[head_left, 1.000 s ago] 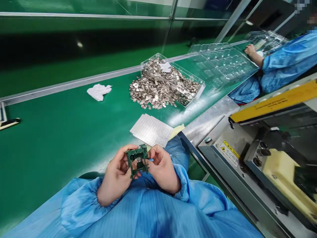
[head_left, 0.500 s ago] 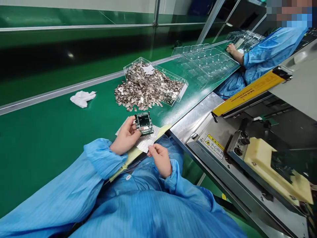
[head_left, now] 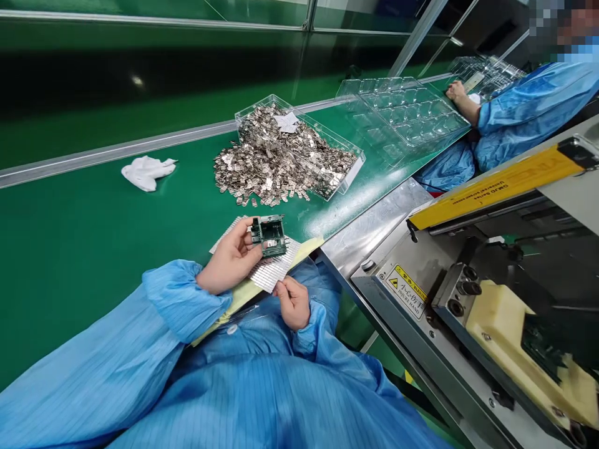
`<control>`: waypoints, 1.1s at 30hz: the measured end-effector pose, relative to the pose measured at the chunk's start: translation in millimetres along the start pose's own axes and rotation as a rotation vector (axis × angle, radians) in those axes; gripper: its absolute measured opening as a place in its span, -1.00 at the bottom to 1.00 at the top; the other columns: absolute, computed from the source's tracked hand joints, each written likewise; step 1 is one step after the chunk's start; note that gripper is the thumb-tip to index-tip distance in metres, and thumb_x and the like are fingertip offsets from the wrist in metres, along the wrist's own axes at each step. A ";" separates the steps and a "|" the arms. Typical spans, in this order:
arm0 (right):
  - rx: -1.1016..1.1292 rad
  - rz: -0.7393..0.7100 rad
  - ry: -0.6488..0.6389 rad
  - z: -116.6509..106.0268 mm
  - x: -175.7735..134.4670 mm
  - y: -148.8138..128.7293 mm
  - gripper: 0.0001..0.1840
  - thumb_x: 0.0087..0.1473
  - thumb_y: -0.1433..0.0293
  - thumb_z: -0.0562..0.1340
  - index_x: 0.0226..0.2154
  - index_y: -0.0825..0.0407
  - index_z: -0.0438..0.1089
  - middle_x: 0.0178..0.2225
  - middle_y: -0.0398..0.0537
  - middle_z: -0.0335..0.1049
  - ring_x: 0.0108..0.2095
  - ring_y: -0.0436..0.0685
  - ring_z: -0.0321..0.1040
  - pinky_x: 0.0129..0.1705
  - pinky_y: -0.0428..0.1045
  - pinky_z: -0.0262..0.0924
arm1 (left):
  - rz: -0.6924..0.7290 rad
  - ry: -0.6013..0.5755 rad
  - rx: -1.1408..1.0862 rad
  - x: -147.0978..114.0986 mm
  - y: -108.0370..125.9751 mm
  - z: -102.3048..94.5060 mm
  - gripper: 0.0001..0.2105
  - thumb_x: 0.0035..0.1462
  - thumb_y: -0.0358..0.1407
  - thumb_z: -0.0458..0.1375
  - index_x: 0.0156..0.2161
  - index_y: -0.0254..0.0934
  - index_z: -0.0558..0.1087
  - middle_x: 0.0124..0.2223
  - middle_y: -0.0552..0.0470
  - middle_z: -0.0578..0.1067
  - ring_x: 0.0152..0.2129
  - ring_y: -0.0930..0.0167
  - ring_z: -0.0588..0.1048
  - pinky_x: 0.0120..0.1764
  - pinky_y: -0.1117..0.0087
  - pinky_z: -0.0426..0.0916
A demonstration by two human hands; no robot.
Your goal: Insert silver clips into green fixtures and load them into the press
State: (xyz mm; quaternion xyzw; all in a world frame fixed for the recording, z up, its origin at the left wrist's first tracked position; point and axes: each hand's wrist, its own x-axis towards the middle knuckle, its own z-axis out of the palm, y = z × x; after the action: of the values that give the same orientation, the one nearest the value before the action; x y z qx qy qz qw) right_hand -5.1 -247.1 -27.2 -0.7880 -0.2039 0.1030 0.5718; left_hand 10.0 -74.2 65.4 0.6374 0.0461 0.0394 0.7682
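My left hand [head_left: 230, 260] is closed around the left side of a small dark green square electronic part [head_left: 271, 237] with a frame-like rim. The part is held above a white sheet with rows of thin grey strips [head_left: 275, 272], which lies at the table's edge near my lap. My right hand [head_left: 294, 304] is closed, with thumb and forefinger pinched at the lower corner of that striped sheet. Whether a single strip is between those fingertips is too small to tell. Pale yellow paper [head_left: 309, 248] sticks out from under the sheet.
Small metal pieces [head_left: 262, 168] spill from a clear plastic box [head_left: 352, 174] on the green table [head_left: 70, 249]. A white cloth [head_left: 147, 173] lies left. Clear trays [head_left: 407, 112] and a co-worker's arm [head_left: 468, 111] are farther right. A machine [head_left: 421, 299] stands close on my right.
The camera view has shifted slightly. My right hand has drawn a little closer to the sheet's corner, its fingers more curled. My left hand still holds the green part, tilted slightly differently.
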 end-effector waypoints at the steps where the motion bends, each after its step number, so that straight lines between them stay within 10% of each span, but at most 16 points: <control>1: -0.058 0.061 -0.073 -3.0 1.6 6.5 -0.52 0.26 0.12 -0.01 -0.56 -0.01 0.31 -0.49 -0.03 0.36 -0.43 0.13 0.30 -0.32 0.00 0.16 | 0.001 -0.001 0.002 0.1 0.4 -0.6 -0.57 0.00 -0.22 0.31 -0.07 -0.29 0.28 -0.21 0.01 0.53 -0.32 0.45 0.54 -0.26 0.49 0.49; 8: -0.259 0.232 -0.242 -30.9 9.0 25.2 -0.68 -0.17 0.38 0.43 -0.75 -0.01 0.33 -0.72 -0.13 0.27 -0.63 0.10 0.24 -0.50 -0.03 0.07 | -0.036 -0.032 -0.027 -2.7 -1.9 -5.2 -0.49 0.00 -0.21 0.31 0.02 -0.25 0.22 -0.17 -0.02 0.51 -0.29 0.38 0.55 -0.31 0.43 0.51; 15: 0.066 0.095 -0.083 -65.0 10.5 -54.4 -0.77 0.22 0.21 0.23 -0.23 -0.04 0.56 -0.39 -0.07 0.49 -0.40 0.16 0.42 -0.34 0.01 0.29 | 0.054 -0.036 0.021 -11.8 -7.9 -4.8 -0.61 0.18 -0.22 0.17 0.08 -0.23 0.22 -0.06 -0.05 0.43 -0.18 0.40 0.48 -0.16 0.41 0.44; 23: 0.176 -0.111 0.333 -34.3 40.4 -96.0 -0.92 0.04 0.30 0.38 -0.45 -0.06 0.55 -0.24 -0.04 0.34 -0.18 0.18 0.29 -0.13 0.05 0.21 | 0.074 -0.083 0.058 -19.1 -10.1 1.1 -0.62 0.22 -0.22 0.12 0.10 -0.22 0.19 -0.24 0.00 0.47 -0.35 0.43 0.50 -0.32 0.46 0.41; 33: 0.107 -0.080 0.330 -18.7 48.3 -93.9 -0.81 0.05 0.28 0.34 -0.52 0.00 0.43 -0.15 0.00 0.28 -0.10 0.20 0.25 -0.08 0.05 0.19 | 0.096 -0.083 0.122 -22.2 -11.1 1.3 -0.64 0.18 -0.30 0.13 0.08 -0.21 0.25 -0.16 -0.03 0.50 -0.26 0.38 0.53 -0.26 0.42 0.42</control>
State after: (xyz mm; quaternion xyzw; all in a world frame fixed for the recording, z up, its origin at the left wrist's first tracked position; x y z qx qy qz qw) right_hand 26.4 -217.3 70.8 -0.7537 -0.1329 -0.0398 0.6424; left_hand -11.8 -80.1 55.2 0.6856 -0.0142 0.0470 0.7263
